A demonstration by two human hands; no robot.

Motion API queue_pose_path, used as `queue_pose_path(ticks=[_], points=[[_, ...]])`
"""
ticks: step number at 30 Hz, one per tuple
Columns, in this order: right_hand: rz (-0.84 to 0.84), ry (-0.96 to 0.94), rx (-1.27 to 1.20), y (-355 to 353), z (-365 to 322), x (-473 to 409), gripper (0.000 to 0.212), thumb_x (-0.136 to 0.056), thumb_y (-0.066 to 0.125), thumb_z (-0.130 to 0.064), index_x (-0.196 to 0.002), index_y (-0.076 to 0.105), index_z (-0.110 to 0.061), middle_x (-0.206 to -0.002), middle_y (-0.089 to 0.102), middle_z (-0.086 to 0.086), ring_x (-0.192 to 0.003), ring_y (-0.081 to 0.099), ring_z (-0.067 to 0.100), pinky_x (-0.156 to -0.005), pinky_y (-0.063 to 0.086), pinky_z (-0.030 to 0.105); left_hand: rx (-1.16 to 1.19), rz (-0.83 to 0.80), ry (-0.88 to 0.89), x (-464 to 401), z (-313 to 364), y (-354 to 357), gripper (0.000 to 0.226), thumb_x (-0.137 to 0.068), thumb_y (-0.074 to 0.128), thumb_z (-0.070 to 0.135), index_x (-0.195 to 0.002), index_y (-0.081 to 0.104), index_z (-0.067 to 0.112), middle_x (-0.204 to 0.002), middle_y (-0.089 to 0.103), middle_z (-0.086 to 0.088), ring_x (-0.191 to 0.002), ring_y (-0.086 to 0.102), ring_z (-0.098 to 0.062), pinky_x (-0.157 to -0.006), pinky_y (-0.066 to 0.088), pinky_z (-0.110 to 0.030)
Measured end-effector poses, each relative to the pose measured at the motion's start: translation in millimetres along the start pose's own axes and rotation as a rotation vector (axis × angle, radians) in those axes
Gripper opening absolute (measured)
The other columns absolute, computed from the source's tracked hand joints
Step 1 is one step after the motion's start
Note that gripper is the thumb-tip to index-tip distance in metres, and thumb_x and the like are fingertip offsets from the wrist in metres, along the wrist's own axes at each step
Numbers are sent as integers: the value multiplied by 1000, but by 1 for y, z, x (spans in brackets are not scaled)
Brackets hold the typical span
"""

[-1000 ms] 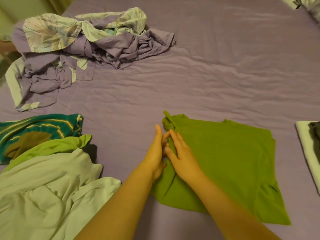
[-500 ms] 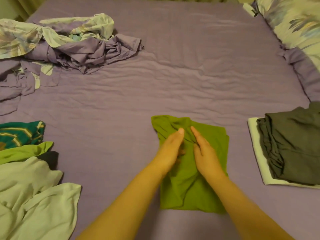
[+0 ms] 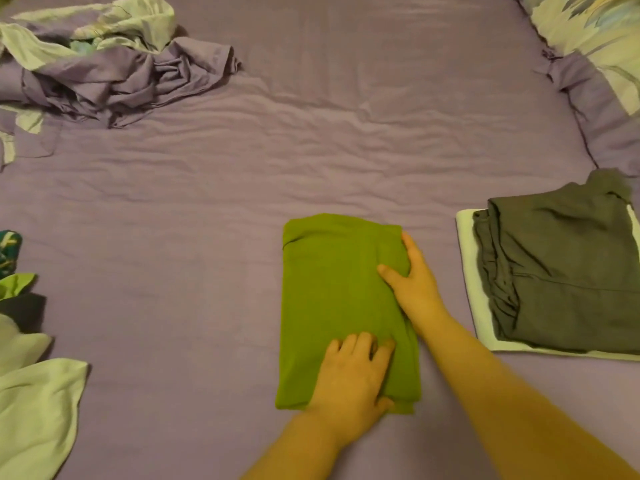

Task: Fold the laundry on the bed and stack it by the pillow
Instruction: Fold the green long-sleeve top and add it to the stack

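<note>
Both hands are on the green shirt [image 3: 332, 299], no real lift. Left hand [image 3: 349, 375] lies on the near right part of the folded rectangle, fingers bent with the tips dug into the cloth, thumb wrapped at the near edge; looks like a light grip on the fabric. Right hand [image 3: 412, 282] sits at the shirt's right edge, thumb pressed on top pointing left, fingers curved along and over that edge toward the far right corner, so it pinches the fold on that side.

Shirt is folded to a tall narrow rectangle, flat on the purple sheet [image 3: 311, 140], centre of the bed, near side. Most of its area is left of and beyond the hands; its left half is uncovered.

Just right of it, apart: folded dark grey garment [image 3: 561, 271] on top of a pale folded piece [image 3: 474, 292], near the patterned pillow [image 3: 595, 39] at far right.

Far left: crumpled purple and pale bedding [image 3: 104, 67]. Left edge, near side: unfolded pile [image 3: 31, 393], pale green plus a bit of teal striped cloth.
</note>
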State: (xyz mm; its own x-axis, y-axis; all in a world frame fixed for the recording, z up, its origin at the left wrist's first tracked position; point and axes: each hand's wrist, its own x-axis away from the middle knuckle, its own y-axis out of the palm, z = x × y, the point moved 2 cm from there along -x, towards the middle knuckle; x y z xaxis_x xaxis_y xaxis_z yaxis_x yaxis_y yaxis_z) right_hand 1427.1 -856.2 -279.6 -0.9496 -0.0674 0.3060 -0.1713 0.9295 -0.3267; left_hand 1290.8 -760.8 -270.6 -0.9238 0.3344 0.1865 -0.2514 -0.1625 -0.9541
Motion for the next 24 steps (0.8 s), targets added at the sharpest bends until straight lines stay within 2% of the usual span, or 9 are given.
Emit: queue_pose_path(ticks=[2, 5, 7, 10, 14, 16, 19, 22, 24], points=[[-86, -24, -34, -1, -5, -7, 70, -90, 57, 2, -148, 23, -16, -153, 26, 3, -136, 35, 17, -111, 31, 31, 70, -22, 52, 0, 1, -1, 48, -69, 68, 43, -114, 65, 27, -86, 61, 1, -75, 63, -19, -56, 48, -25], [-108, -143, -13, -7, -13, -10, 71, -90, 53, 7, -149, 20, -17, -149, 24, -6, -135, 30, 10, -106, 29, 17, 324, -97, 35, -2, 1, -5, 37, -92, 47, 22, -127, 57, 24, -104, 57, -11, -96, 57, -31, -74, 44, -38], [-89, -182, 159, -9, -9, -8, 77, -89, 56, 3, -150, 12, -13, -155, 19, 4, -142, 23, 18, -112, 23, 23, 398, -128, 4, -2, 1, -5, 38, -93, 46, 24, -129, 57, 27, -109, 56, -8, -102, 55, -28, -80, 42, -36], [-14, -69, 395, -10, 12, 10, 86, -88, 64, -15, -151, 4, -10, -157, 17, 12, -142, 23, 29, -114, 23, 39, 511, -163, -79, 2, -2, -7, 38, -92, 53, 38, -128, 57, 27, -109, 58, -5, -102, 57, -22, -85, 45, -32], [122, 43, 321, 2, 27, 48, 86, -88, 64, -24, -151, 8, -8, -153, 25, 16, -138, 30, 32, -109, 29, 40, 283, 195, -538, 6, -38, -14, 37, -91, 53, 38, -124, 59, 22, -116, 56, -8, -110, 50, -27, -90, 40, -37], [158, 110, 297, 10, 33, 60, 82, -88, 65, -26, -149, 15, -4, -148, 33, 19, -132, 36, 34, -103, 33, 38, 288, 179, -822, 11, -57, -14, 52, -90, 55, 43, -135, 46, 18, -128, 48, -10, -118, 44, -31, -91, 38, -40], [176, 209, 221, 13, 34, 60, 69, -82, 72, -23, -135, 37, 4, -132, 50, 23, -119, 50, 37, -93, 42, 40, 719, 196, -1039, 6, -77, -10, 55, -89, 59, 43, -129, 48, 6, -124, 55, -18, -115, 51, -34, -90, 42, -42], [108, 325, 65, 11, 32, 54, 55, -77, 78, -19, -119, 52, 3, -120, 60, 21, -106, 59, 35, -88, 48, 39, 1310, 292, -1176, -7, -87, -17, 40, -89, 61, 42, -89, 61, 3, -100, 63, -18, -96, 60, -29, -86, 46, -41], [30, 344, -72, 7, 31, 54, 40, -78, 75, -15, -113, 60, -2, -115, 65, 18, -101, 63, 33, -92, 49, 46, 1457, 242, -1153, -11, -87, -22, 38, -89, 62, 39, -94, 62, 1, -104, 63, -15, -100, 60, -28, -91, 48, -41]])
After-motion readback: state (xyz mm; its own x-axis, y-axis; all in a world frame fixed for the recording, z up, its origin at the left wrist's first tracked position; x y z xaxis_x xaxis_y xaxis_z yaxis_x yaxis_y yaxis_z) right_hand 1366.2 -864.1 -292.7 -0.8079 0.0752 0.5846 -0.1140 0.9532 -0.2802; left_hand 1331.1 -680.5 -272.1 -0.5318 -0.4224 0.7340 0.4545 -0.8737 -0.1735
